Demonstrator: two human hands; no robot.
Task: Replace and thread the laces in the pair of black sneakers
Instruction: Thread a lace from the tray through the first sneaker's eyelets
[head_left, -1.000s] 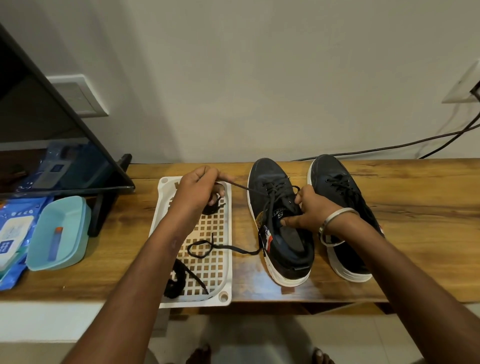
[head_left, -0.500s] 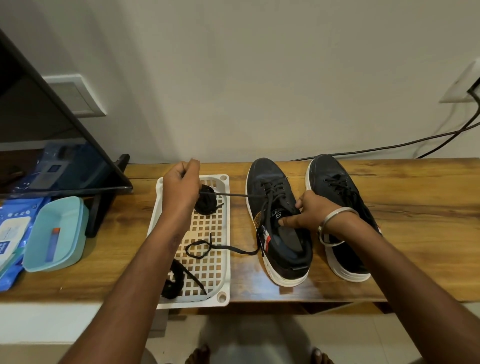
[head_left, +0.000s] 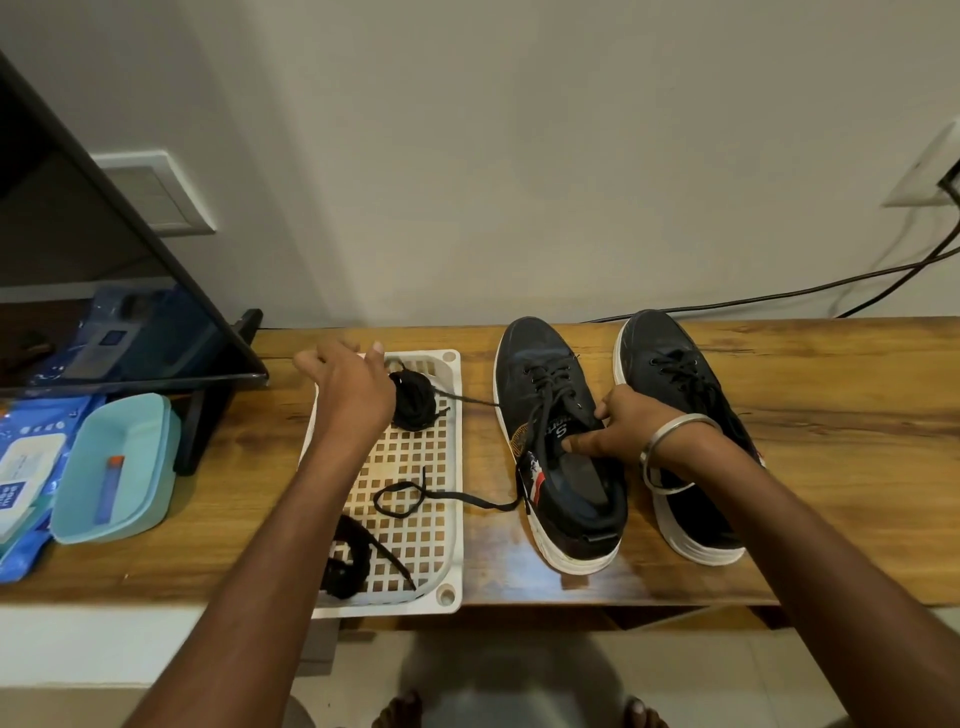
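Two black sneakers stand side by side on the wooden table (head_left: 831, 395). My right hand (head_left: 618, 428) grips the tongue of the left sneaker (head_left: 545, 364), thumb on top, a metal bangle on the wrist. The right sneaker (head_left: 660, 348) is laced and partly hidden by my forearm. My left hand (head_left: 348, 384) hovers over the far end of the white lattice tray (head_left: 452, 467) with fingers spread, holding nothing. Beside it lies a black lace bundle (head_left: 413, 402). A slack lace end (head_left: 467, 399) runs from the sneaker onto the tray. Another lace loop (head_left: 400, 499) trails from the sneaker's side.
A second coiled black lace (head_left: 348, 558) lies at the tray's near end. A dark screen (head_left: 104, 312) on a stand leans at the left, with a teal box (head_left: 114, 467) and a blue wipes packet (head_left: 21, 467) below it. Black cables (head_left: 779, 297) run along the wall.
My left hand pulled the lace leftward away from the sneaker, then spread its fingers and let it go; the lace now lies slack. My right hand stayed on the sneaker's tongue.
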